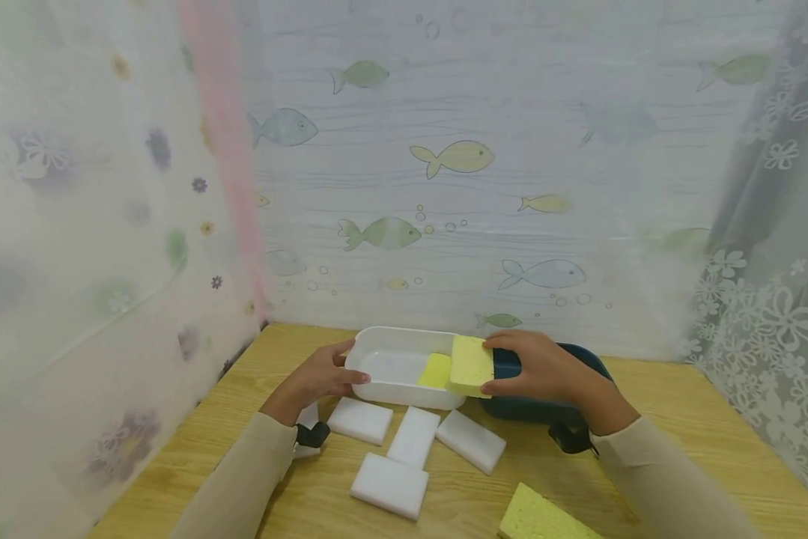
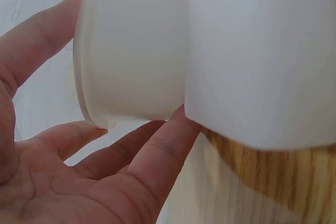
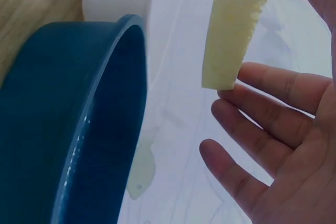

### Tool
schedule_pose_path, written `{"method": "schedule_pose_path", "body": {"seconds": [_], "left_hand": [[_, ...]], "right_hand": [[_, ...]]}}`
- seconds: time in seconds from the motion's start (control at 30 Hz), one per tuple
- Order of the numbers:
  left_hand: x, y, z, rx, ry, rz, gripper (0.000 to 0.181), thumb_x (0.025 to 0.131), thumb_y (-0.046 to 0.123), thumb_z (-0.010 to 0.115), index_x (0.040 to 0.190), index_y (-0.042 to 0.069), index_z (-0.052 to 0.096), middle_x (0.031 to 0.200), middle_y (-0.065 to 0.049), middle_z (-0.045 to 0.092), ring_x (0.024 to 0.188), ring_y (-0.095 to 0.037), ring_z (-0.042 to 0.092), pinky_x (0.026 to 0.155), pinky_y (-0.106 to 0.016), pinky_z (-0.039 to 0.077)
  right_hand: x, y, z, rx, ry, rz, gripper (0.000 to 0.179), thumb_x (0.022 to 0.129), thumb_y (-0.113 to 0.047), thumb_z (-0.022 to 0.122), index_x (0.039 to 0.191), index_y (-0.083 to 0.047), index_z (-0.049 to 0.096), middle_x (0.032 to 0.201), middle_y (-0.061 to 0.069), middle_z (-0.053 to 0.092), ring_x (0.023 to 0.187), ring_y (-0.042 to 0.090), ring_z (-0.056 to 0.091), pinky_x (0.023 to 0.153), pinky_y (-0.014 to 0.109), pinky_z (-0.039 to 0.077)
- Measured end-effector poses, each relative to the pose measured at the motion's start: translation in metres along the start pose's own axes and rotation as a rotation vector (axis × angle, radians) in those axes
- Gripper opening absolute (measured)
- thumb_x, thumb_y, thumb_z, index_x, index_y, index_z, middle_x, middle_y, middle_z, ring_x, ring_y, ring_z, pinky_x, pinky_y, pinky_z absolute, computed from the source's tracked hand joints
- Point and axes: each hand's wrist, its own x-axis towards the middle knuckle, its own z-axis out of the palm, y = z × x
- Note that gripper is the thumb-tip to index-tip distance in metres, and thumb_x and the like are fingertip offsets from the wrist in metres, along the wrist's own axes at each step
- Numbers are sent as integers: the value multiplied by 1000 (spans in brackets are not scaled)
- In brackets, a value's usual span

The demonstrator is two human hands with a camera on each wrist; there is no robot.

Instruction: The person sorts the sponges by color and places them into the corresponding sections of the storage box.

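Note:
My left hand (image 1: pixel 320 374) grips the left end of a white plastic tub (image 1: pixel 404 393), thumb and fingers at its rim and wall; the left wrist view shows this end closely. My right hand (image 1: pixel 538 367) pinches a yellow sponge (image 1: pixel 472 365) between thumb and fingers. That sponge is held upright over the tub's right end. Inside the tub a second yellow sponge (image 1: pixel 434 371) is partly hidden behind the held one. A dark blue tub (image 3: pixel 63 87) stands right beside the white one, mostly covered by my right hand and forearm in the head view.
Several white sponge blocks (image 1: pixel 390 485) lie on the wooden table (image 1: pixel 228 442) in front of the tub, one partly behind my left wrist. Another yellow sponge (image 1: pixel 545 516) lies at the near edge of view. A fish-patterned curtain (image 1: pixel 457 224) hangs behind the table.

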Motion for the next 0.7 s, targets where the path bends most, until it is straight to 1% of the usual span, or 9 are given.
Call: {"method": "schedule_pose_path", "body": {"seconds": [0.13,0.37,0.43,0.53,0.7], "left_hand": [[0,-1,1,7,2,4,105,83,10,88,166,10,22,150,-32,48,116,-35,68,92,-47,61],[-1,-2,1,0,14,8,102,84,8,87,165,11,26,147,-30,52,113,-34,69,90,-47,61],[-1,-1,2,-15,19,-2,103,82,8,88,165,13,26,147,-29,52,113,-34,69,90,-46,61],[-1,-1,2,-19,15,-1,106,81,10,89,165,12,25,148,-30,51,114,-34,69,90,-47,61],[1,-2,2,-13,19,-1,109,79,12,91,165,11,25,149,-30,51,114,-34,69,91,-47,61]], "right_hand": [[13,-1,2,18,-4,28,85,83,-66,77,145,-9,60,148,9,59,137,34,55,108,57,48],[29,-2,8,49,25,92,84,82,-64,79,142,-9,62,148,10,60,140,36,52,111,59,46],[33,-2,11,42,29,98,83,83,-65,78,141,-9,63,146,10,61,138,37,53,110,59,46],[41,0,16,23,32,108,81,83,-67,76,139,-9,65,142,10,64,135,36,55,110,60,46],[51,0,22,26,13,142,81,83,-68,76,139,-10,65,140,9,65,131,35,58,108,57,49]]}}
